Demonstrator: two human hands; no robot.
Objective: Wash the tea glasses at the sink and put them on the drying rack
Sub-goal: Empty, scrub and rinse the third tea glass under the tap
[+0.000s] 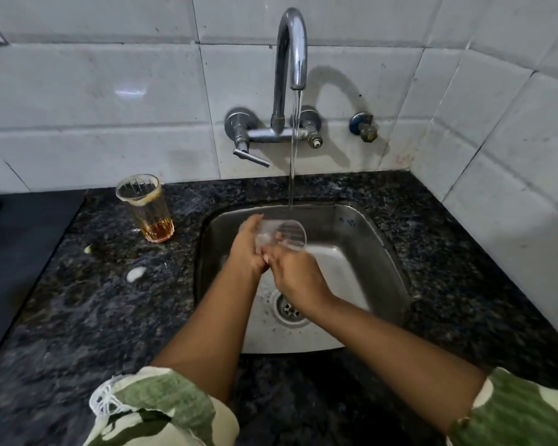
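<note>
Glass in hand: a clear tea glass [282, 235] lay on its side at centre frame over the sink [380, 252], mouth toward the right, just below the water stream [293, 162].
Left hand [247, 249]: curled round the glass's base end.
Right hand [295, 272]: touching the glass from below near the rim; its grip could not be told.
Waiting glass [147, 209]: upright at left on the dark granite counter [88, 300], tea remaining.
Room: white tiles, chrome tap [290, 59]; no drying rack visible.

Two tea glasses [282, 235] [146, 208], two hands [247, 249] [298, 275], one tap [290, 49], one sink [351, 226]
</note>
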